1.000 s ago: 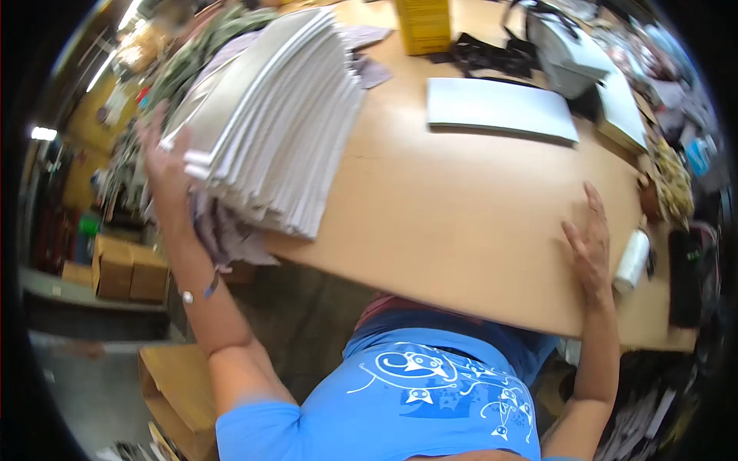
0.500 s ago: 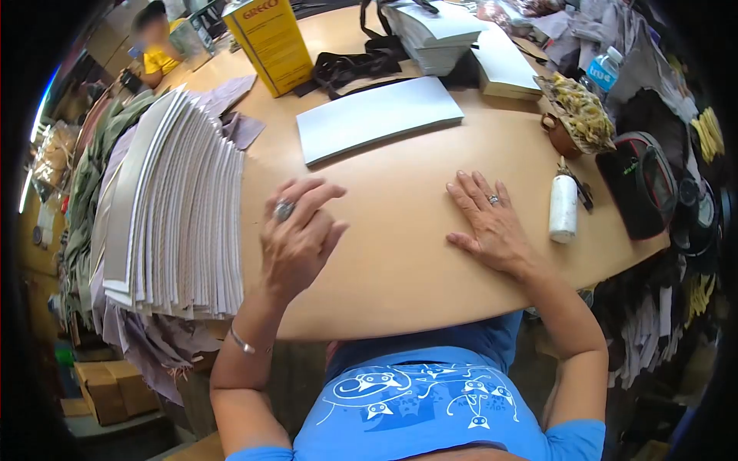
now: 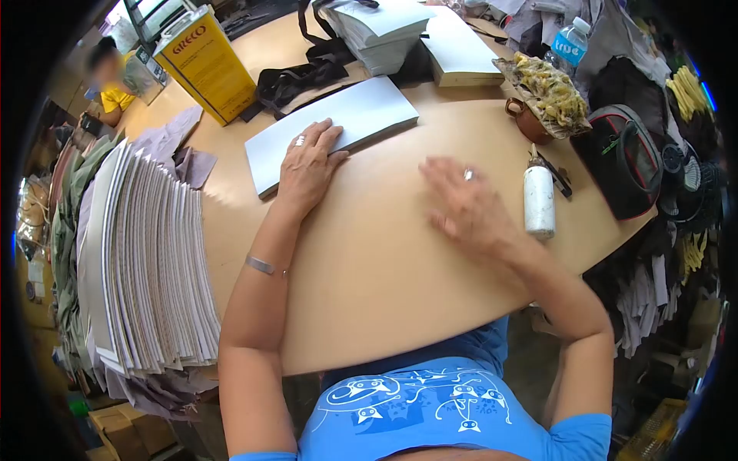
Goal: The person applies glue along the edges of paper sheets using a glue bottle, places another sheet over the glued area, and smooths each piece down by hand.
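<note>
A thick white paper block (image 3: pixel 369 111) lies flat on the wooden table (image 3: pixel 369 269). My left hand (image 3: pixel 309 165) rests on its near edge, fingers stretched out over the top sheet. To the right, my right hand (image 3: pixel 469 206) is over the bare tabletop, smeared by motion, its fingers stretched out and holding nothing. A white squeeze bottle (image 3: pixel 540 203) with a pointed tip stands near that hand. On the left is a long row of pale layered sheets or boards (image 3: pixel 157 261), leaning together in a fan.
A yellow GRECO can (image 3: pixel 206 69) and black straps (image 3: pixel 300 81) are behind the block. Further back are more paper stacks (image 3: pixel 380 34). On the right sit a brown mug (image 3: pixel 526 123), a water bottle (image 3: pixel 569 46) and a black bag (image 3: pixel 619 165). A person in yellow (image 3: pixel 115 96) is far left.
My left hand has reached forward from above the table onto the paper block. My right hand, flat on the table before, is now moving. The whole view has shifted to the right.
</note>
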The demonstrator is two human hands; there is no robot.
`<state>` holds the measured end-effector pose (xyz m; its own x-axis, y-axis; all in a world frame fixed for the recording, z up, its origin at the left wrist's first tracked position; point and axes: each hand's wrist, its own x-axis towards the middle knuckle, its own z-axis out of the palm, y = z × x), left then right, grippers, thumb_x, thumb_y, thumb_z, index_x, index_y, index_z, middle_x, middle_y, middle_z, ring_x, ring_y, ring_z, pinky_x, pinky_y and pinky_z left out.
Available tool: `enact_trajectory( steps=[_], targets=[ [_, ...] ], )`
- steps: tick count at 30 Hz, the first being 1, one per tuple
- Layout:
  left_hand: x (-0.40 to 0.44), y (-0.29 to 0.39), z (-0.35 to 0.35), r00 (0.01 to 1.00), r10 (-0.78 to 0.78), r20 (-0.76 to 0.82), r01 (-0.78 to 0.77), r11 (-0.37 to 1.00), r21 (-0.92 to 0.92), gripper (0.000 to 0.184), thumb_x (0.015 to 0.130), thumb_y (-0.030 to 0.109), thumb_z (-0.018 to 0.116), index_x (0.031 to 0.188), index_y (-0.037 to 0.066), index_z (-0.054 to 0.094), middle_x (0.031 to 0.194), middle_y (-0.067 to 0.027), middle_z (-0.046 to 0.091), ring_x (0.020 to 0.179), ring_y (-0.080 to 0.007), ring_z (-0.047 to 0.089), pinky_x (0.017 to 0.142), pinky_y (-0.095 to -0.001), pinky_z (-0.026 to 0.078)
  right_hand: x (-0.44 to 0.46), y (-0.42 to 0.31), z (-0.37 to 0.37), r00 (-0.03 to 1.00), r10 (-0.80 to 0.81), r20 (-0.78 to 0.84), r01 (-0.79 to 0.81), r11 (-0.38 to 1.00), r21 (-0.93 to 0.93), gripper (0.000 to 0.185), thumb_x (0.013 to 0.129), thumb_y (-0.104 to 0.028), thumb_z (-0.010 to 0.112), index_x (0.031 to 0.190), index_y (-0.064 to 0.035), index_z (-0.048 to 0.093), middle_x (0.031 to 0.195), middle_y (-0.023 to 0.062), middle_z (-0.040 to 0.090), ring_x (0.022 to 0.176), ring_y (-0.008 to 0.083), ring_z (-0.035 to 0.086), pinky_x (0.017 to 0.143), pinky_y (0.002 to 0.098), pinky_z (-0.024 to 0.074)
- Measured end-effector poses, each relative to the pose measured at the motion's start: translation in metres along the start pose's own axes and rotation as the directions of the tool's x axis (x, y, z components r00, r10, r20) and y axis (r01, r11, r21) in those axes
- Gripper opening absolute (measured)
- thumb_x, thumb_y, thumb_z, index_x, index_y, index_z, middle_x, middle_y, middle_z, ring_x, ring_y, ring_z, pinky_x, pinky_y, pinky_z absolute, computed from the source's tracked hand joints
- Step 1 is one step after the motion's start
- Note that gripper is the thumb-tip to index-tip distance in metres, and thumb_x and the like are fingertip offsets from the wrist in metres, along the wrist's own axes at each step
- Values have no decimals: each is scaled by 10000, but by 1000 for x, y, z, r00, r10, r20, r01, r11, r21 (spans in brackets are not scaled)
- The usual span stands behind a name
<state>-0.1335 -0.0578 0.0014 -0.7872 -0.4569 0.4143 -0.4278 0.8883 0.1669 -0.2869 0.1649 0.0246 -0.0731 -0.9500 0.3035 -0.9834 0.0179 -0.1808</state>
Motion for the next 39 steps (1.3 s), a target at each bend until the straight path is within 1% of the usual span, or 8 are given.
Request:
enact_trajectory(
  steps=[6, 9, 15, 20, 28, 35, 37, 39],
  targets=[
    [1, 2, 0, 998, -2, -58, 1, 1000, -8, 358, 805, 251, 612, 1116, 84, 556, 1224, -96, 525, 1149, -263, 473, 976, -370, 356, 106, 86, -12, 956, 293, -18, -275, 873, -403, 445, 807, -127, 536, 1234, -64, 426, 1233, 127, 490, 1073, 286, 521, 971, 426, 358],
    [2, 1, -2, 998, 3, -70, -4, 1000, -9, 353, 791, 241, 630, 1098, 79, 567, 1213, -91, 537, 1137, -257, 485, 965, -361, 367, 128, 147, 17, 941, 73, -330, -256, 792, -555, 371, 808, -76, 486, 1179, -63, 466, 1225, 112, 501, 1073, 263, 523, 1000, 434, 338],
    [7, -1, -13, 993, -120, 17, 121, 982, -147, 317, 773, 255, 652, 1038, 89, 607, 1161, -51, 585, 1059, -230, 549, 906, -355, 408, 138, 169, 0, 994, 91, -68, -113, 865, -488, 240, 804, -59, 414, 971, -93, 582, 892, 117, 633, 905, 292, 608, 1009, 482, 299],
    [11, -11, -11, 986, -158, 44, 164, 948, -274, 271, 790, 286, 633, 974, 88, 652, 1140, -45, 604, 1008, -227, 579, 872, -341, 424, 142, 179, -13, 989, 25, -145, -72, 941, -330, 196, 772, -123, 566, 950, -74, 631, 785, 143, 638, 778, 334, 611, 696, 408, 484],
    [10, -12, -17, 978, -178, 112, 206, 919, -336, 252, 829, 219, 596, 1038, 88, 645, 1194, -58, 577, 1064, -222, 565, 907, -311, 433, 123, 59, -31, 978, -157, -137, 111, 949, -296, 100, 792, -61, 458, 806, -47, 557, 686, 171, 590, 676, 342, 598, 621, 428, 475],
    [6, -20, -13, 984, -145, 104, 175, 892, -417, 322, 840, 178, 574, 1142, 66, 581, 1217, -98, 557, 1059, -245, 562, 903, -318, 429, 66, -44, -17, 932, -9, 363, -211, 801, 560, 464, 852, -254, 560, 1253, -63, 429, 993, 199, 619, 942, 326, 595, 833, 400, 458],
    [5, -15, -28, 916, -280, 287, 397, 734, -551, 359, 841, 161, 571, 1186, 64, 550, 1222, -109, 551, 1061, -251, 557, 904, -321, 425, 45, -35, 0, 977, -26, 213, -36, 959, 281, 556, 846, -345, 556, 1297, -70, 383, 1152, 196, 540, 1103, 341, 488, 953, 442, 346],
    [-3, -10, -27, 988, -98, 118, 141, 882, -449, 344, 841, 151, 576, 1172, 60, 550, 1184, -112, 570, 1064, -254, 551, 903, -325, 422, 24, -25, 12, 989, -9, 151, -4, 996, 85, 612, 848, -399, 536, 1320, -55, 351, 1270, 203, 451, 1213, 365, 387, 1032, 472, 251]
  ],
)
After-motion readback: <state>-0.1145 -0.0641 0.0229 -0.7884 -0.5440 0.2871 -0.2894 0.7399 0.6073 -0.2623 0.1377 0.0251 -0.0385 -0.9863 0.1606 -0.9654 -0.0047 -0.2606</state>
